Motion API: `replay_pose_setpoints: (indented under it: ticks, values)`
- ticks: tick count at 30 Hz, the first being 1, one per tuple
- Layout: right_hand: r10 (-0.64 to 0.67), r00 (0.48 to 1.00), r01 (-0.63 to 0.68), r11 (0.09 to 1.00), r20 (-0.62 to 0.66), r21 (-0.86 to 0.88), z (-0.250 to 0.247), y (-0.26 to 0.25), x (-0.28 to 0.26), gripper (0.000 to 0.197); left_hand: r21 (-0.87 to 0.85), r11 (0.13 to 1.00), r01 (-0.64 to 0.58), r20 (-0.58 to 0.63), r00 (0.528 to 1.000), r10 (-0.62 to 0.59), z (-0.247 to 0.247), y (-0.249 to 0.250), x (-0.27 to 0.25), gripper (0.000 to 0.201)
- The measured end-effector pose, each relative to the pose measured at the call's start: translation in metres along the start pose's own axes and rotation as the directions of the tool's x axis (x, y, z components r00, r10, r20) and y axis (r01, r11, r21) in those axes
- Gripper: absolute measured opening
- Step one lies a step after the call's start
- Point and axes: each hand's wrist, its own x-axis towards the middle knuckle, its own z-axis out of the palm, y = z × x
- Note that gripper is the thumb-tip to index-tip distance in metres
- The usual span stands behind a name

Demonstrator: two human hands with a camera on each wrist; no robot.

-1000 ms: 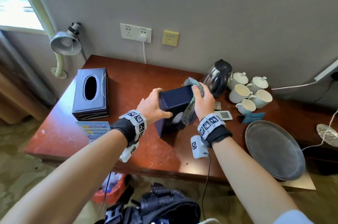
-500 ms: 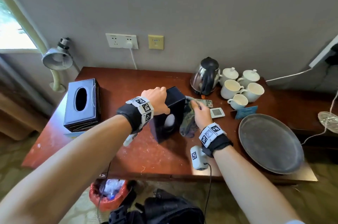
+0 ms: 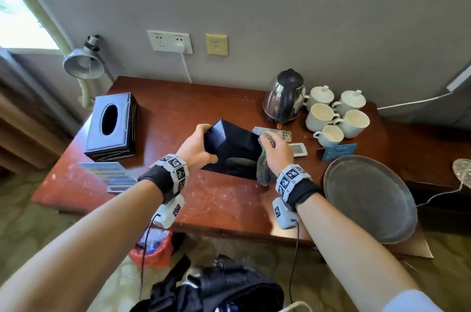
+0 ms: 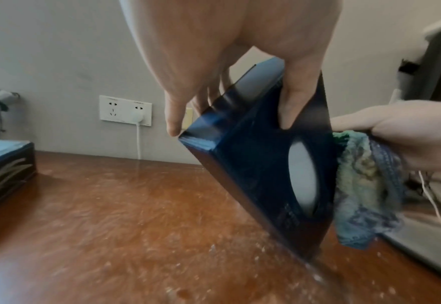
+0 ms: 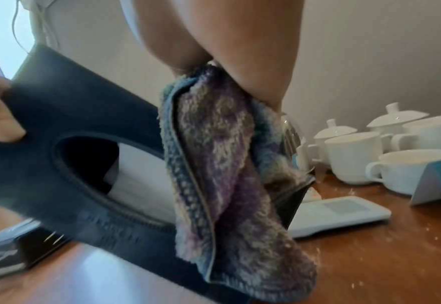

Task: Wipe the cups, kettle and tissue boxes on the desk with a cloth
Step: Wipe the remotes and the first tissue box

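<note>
My left hand [image 3: 198,148] grips one end of a dark blue tissue box [image 3: 234,148], tilted on an edge over the desk's middle, its oval slot facing me. The thumb lies on the slot face [image 4: 294,102] and the fingers curl behind. My right hand [image 3: 276,148] holds a fuzzy blue-green cloth [image 3: 262,169] against the box's right end; the cloth [image 5: 222,164] hangs down over that end. A second tissue box [image 3: 112,125] lies flat at the left. The steel kettle [image 3: 285,97] and several white cups [image 3: 331,118] stand at the back right.
A round grey tray [image 3: 369,197] sits at the right front of the red-brown desk [image 3: 216,199]. A remote [image 3: 283,134], a small white device [image 3: 297,150] and a blue card [image 3: 339,151] lie behind the held box. A leaflet [image 3: 109,174] lies front left. A lamp [image 3: 84,64] stands left.
The tissue box went from standing on end to leaning over to the right on its edge. My right hand with the cloth slid down its side and rose again to the right end.
</note>
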Motion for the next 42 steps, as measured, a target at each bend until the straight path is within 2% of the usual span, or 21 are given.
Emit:
replay_pose_setpoints:
  ticks: [2,5,10,12,15,17,20,23,25,29,32,35,37,39,42]
  values:
    - [0.004,1.000,-0.004,0.998,0.008,-0.067,0.016,0.010,-0.003,0.040,0.030,0.999,0.019,0.007,1.000,-0.019,-0.002,-0.008,-0.006,0.086]
    - [-0.068,0.998,0.070,0.991,0.020,-0.111,0.033,0.017,-0.003,0.038,0.048,0.997,0.068,-0.003,0.998,-0.067,-0.006,-0.020,-0.013,0.091]
    - [-0.145,0.989,0.146,0.956,0.024,-0.254,0.036,0.028,0.004,0.037,0.056,0.988,0.141,0.008,0.990,-0.141,-0.006,-0.048,-0.022,0.089]
    - [-0.199,0.980,0.191,0.946,-0.003,-0.260,0.034,0.029,0.006,0.036,0.057,0.987,0.148,-0.002,0.989,-0.149,-0.004,-0.057,-0.023,0.084]
    - [-0.212,0.976,0.194,0.949,-0.048,-0.249,0.043,0.023,0.005,0.032,0.080,0.980,0.182,-0.014,0.983,-0.181,-0.002,-0.064,-0.019,0.079]
    - [-0.283,0.957,0.260,0.932,-0.061,-0.253,0.060,0.013,-0.007,0.032,0.126,0.967,0.219,-0.019,0.976,-0.219,0.000,-0.069,-0.018,0.076]
    - [-0.412,0.907,0.420,0.870,0.088,-0.259,0.094,0.000,-0.031,0.040,0.161,0.960,0.227,-0.035,0.974,-0.225,0.006,-0.083,-0.022,0.075]
    - [-0.469,0.864,0.504,0.816,0.185,-0.284,0.101,0.002,-0.031,0.044,0.149,0.954,0.259,-0.022,0.966,-0.259,0.008,-0.095,-0.029,0.075]
    - [-0.444,0.874,0.486,0.809,0.199,-0.330,0.087,0.014,-0.017,0.042,0.139,0.955,0.262,-0.006,0.964,-0.264,0.009,-0.100,-0.033,0.075]
    - [-0.326,0.945,0.315,0.865,0.039,-0.390,0.051,0.039,0.005,0.035,0.111,0.960,0.256,0.016,0.966,-0.260,0.007,-0.103,-0.031,0.079]
    - [-0.240,0.971,0.226,0.924,-0.008,-0.307,0.049,0.042,0.006,0.036,0.099,0.965,0.242,0.012,0.970,-0.244,0.003,-0.099,-0.024,0.084]
    - [-0.246,0.969,0.236,0.947,-0.022,-0.219,0.057,0.038,0.002,0.036,0.071,0.979,0.192,-0.032,0.981,-0.190,0.003,-0.093,-0.018,0.098]
    - [-0.266,0.964,0.257,0.945,-0.021,-0.201,0.062,0.036,0.000,0.035,0.192,0.972,0.135,-0.023,0.991,-0.133,0.005,-0.086,-0.012,0.099]
    - [-0.250,0.968,0.243,0.953,-0.022,-0.179,0.062,0.034,0.000,0.036,0.347,0.935,0.075,0.032,0.995,-0.092,0.008,-0.073,-0.008,0.094]
    - [-0.193,0.981,0.192,0.972,0.002,-0.133,0.057,0.034,-0.002,0.038,0.489,0.872,-0.028,0.129,0.991,-0.040,0.017,-0.052,-0.001,0.093]
